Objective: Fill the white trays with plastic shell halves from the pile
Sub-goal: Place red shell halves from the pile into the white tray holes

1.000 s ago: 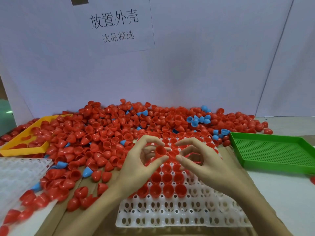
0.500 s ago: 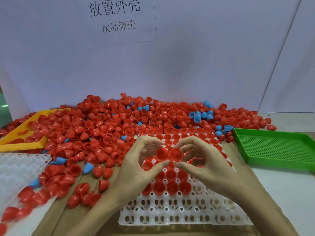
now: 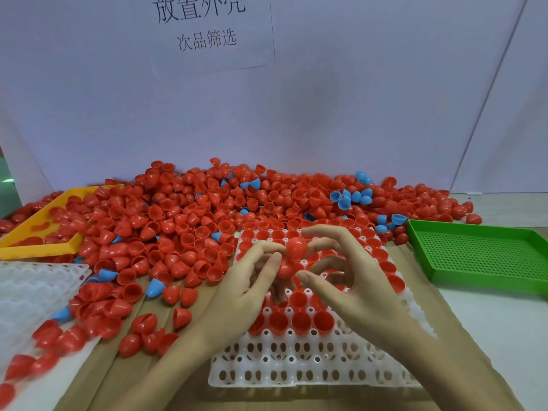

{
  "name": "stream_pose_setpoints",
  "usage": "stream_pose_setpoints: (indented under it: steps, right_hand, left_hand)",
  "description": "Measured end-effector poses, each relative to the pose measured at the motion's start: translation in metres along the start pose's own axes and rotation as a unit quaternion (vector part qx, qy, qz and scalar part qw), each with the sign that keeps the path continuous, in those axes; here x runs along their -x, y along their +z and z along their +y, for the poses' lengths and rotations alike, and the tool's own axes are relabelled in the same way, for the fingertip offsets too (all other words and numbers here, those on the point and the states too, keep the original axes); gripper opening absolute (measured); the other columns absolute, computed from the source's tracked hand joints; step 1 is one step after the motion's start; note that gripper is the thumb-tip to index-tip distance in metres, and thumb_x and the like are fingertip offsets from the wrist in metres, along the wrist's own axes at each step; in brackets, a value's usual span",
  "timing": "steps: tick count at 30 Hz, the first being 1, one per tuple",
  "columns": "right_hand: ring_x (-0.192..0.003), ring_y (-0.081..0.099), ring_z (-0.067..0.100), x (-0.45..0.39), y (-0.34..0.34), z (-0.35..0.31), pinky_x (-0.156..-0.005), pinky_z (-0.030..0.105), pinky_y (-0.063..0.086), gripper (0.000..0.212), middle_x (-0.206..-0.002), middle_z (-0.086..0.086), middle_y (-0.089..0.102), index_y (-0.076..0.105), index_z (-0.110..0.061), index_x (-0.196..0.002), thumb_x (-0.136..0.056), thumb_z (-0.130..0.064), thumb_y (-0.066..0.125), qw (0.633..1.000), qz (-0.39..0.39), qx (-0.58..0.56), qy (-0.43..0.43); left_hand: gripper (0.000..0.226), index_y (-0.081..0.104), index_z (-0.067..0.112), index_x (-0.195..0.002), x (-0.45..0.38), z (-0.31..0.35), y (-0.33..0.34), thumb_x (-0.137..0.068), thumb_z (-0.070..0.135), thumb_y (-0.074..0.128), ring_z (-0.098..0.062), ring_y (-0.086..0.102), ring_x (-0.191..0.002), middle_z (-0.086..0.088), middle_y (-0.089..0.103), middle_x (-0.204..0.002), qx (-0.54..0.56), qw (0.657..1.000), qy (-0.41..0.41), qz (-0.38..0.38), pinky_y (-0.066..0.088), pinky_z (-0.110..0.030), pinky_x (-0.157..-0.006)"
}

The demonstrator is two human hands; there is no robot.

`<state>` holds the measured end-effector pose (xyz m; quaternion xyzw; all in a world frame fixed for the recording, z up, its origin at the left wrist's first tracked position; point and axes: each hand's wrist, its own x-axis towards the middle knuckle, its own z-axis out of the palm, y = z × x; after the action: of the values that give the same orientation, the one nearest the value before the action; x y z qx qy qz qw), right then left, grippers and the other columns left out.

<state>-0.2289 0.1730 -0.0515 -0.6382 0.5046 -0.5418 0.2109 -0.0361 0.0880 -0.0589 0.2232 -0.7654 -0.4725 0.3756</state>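
Note:
A white tray [image 3: 296, 369] with round sockets lies in front of me, its far rows filled with red shell halves [image 3: 299, 321] and its two nearest rows bare. Both hands hover over its middle. My left hand [image 3: 246, 292] pinches a red shell half [image 3: 285, 269] between thumb and fingers. My right hand [image 3: 353, 280] holds another red shell half [image 3: 296, 247] at its fingertips, dome side towards me, just above the left one. Behind and to the left spreads the big pile of red shell halves [image 3: 178, 221] with a few blue ones [image 3: 350, 197].
A second white tray [image 3: 26, 295] lies at the left edge. A yellow tray [image 3: 44, 247] sits partly under the pile at the far left. A green perforated tray [image 3: 480, 253] stands to the right. A white wall with a printed paper sign [image 3: 204, 28] closes the back.
Both hands have lifted slightly off the tray. The shells they held open side up are now turned, and the right hand's shell sits above the left's. The camera has tilted down.

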Motion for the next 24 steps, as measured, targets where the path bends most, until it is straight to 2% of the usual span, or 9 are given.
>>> stream_pose_setpoints:
  steps: [2,6,9,12,14,16,20,22,24]
  right_hand:
    - [-0.089,0.074,0.022,0.0008,0.0026,0.0000,-0.071,0.038,0.064,0.052,-0.116,-0.012,0.063,0.056,-0.039,-0.135,-0.093,-0.018,0.078,1.000,0.004,0.016,-0.006]
    - [-0.083,0.076,0.020,0.0016,0.0047,-0.0012,-0.067,0.037,0.064,0.034,-0.116,-0.013,0.068,0.067,-0.036,-0.123,-0.095,-0.018,0.075,0.999,0.023,0.027,-0.010]
    - [-0.078,0.076,0.019,0.0012,0.0035,-0.0011,-0.066,0.034,0.064,0.026,-0.101,-0.012,0.071,0.070,-0.031,-0.119,-0.094,-0.025,0.075,0.997,0.064,0.032,0.009]
    - [-0.067,0.074,0.019,-0.0007,0.0026,-0.0034,-0.059,0.027,0.059,0.022,-0.088,-0.009,0.072,0.071,-0.026,-0.111,-0.092,-0.038,0.074,0.995,0.095,0.033,0.021]
    - [-0.060,0.070,0.019,-0.0001,0.0031,-0.0039,-0.053,0.031,0.056,0.023,-0.078,-0.006,0.071,0.071,-0.025,-0.102,-0.091,-0.045,0.072,0.993,0.103,0.049,0.027]
    - [-0.055,0.065,0.019,0.0013,0.0045,-0.0042,-0.052,0.036,0.054,0.023,-0.068,-0.002,0.068,0.071,-0.025,-0.090,-0.092,-0.048,0.070,0.992,0.098,0.075,0.029]
    - [-0.053,0.062,0.020,0.0026,0.0070,-0.0033,-0.052,0.037,0.053,0.036,-0.060,0.000,0.064,0.068,-0.022,-0.074,-0.097,-0.049,0.064,0.993,0.067,0.090,0.035]
    - [-0.052,0.062,0.019,0.0027,0.0069,-0.0033,-0.052,0.038,0.053,0.039,-0.060,0.000,0.065,0.068,-0.021,-0.073,-0.099,-0.050,0.061,0.994,0.055,0.086,0.043]
    - [-0.059,0.067,0.018,0.0024,0.0064,-0.0034,-0.056,0.038,0.057,0.028,-0.070,-0.002,0.068,0.070,-0.024,-0.085,-0.100,-0.045,0.061,0.995,0.045,0.082,0.041]
  left_hand:
    - [0.021,0.061,0.035,-0.123,0.0012,0.0013,0.0018,-0.111,0.039,0.044,-0.022,0.074,-0.077,-0.006,0.074,-0.084,0.009,1.000,-0.007,-0.005,0.058,-0.024,-0.076]
    - [0.024,0.058,0.031,-0.124,0.0031,0.0032,0.0052,-0.110,0.044,0.045,-0.018,0.073,-0.072,-0.001,0.071,-0.074,0.044,0.999,-0.023,-0.020,0.059,-0.025,-0.073]
    - [0.037,0.055,0.034,-0.130,0.0038,0.0048,0.0062,-0.102,0.058,0.055,-0.022,0.076,-0.085,-0.006,0.074,-0.094,0.047,0.998,-0.025,-0.033,0.060,-0.029,-0.079]
    - [0.042,0.053,0.034,-0.132,0.0033,0.0036,0.0080,-0.096,0.042,0.074,-0.020,0.074,-0.102,0.006,0.071,-0.115,-0.023,1.000,0.021,-0.002,0.059,-0.026,-0.085]
    - [0.032,0.056,0.033,-0.129,0.0029,0.0026,0.0091,-0.100,0.033,0.070,-0.020,0.075,-0.100,0.009,0.071,-0.116,-0.052,0.997,0.052,0.020,0.060,-0.027,-0.083]
    - [0.024,0.056,0.032,-0.130,0.0031,0.0028,0.0085,-0.106,0.034,0.062,-0.021,0.077,-0.094,0.006,0.075,-0.112,-0.050,0.997,0.060,0.028,0.061,-0.028,-0.079]
    - [0.035,0.052,0.032,-0.140,0.0021,0.0030,0.0069,-0.107,0.034,0.060,-0.023,0.079,-0.090,0.000,0.078,-0.104,-0.009,0.999,0.040,0.031,0.061,-0.029,-0.080]
    - [0.032,0.057,0.033,-0.137,0.0012,0.0019,0.0069,-0.106,0.033,0.062,-0.024,0.079,-0.087,-0.001,0.078,-0.103,0.001,0.999,0.030,0.034,0.062,-0.030,-0.078]
    - [0.024,0.062,0.039,-0.128,0.0001,0.0018,0.0068,-0.104,0.039,0.063,-0.021,0.080,-0.083,0.001,0.080,-0.101,0.011,0.999,0.016,0.048,0.061,-0.026,-0.075]
